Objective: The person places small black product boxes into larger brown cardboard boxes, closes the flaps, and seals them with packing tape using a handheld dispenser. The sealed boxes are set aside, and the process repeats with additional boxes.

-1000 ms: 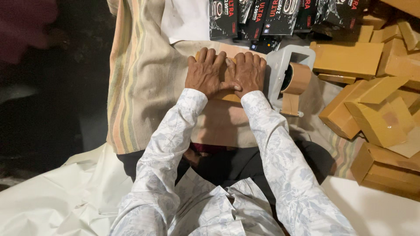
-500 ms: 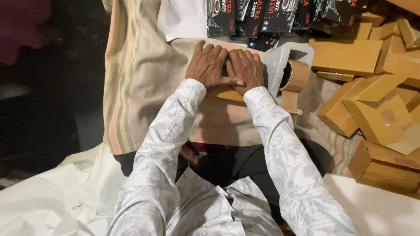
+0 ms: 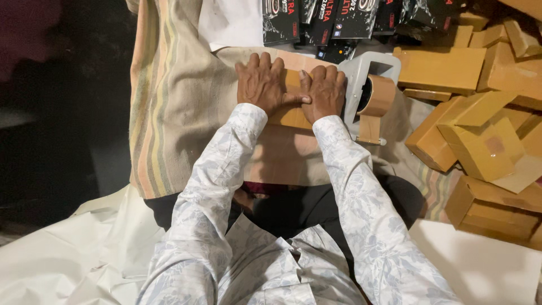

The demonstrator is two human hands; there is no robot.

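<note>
Both hands lie flat, fingers spread, grasping nothing — the left hand and the right hand press side by side on a brown cardboard parcel just above the frame's centre. The parcel rests on a striped cloth. Touching the right hand's outer edge stands a grey tape dispenser with brown tape. Brown boxes pile at the right; black packages line the top.
</note>
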